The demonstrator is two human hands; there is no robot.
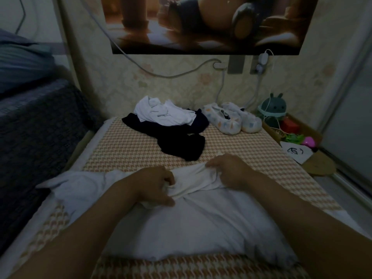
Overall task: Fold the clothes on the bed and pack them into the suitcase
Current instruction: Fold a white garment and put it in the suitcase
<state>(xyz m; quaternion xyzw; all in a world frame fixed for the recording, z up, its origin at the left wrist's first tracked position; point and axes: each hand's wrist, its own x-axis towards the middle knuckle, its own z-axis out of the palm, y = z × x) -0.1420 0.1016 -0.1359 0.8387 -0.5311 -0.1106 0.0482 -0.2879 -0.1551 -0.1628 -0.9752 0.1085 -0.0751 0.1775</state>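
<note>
Down on the white garment [201, 222], spread across the near end of the bed [124, 150], far edge bunched into a ridge. Gripping that ridge from the left: left hand [155, 184], fingers curled into the cloth. Gripping it from the right: right hand [227, 170], knuckles up, cloth gathered under the fingers. Hands close together, not touching. Further up the bed, well apart from the hands: a dark garment [181, 146] in a heap, with a crumpled white pile [165, 113] lying on its far part. Just right of that, a pair of patterned slippers [231, 119], side by side. Off the bed's right edge, a cardboard box [320, 168] of toys, round green toy [274, 107] at the far end. On the wall, a poster [201, 23] and cables [171, 75].
</note>
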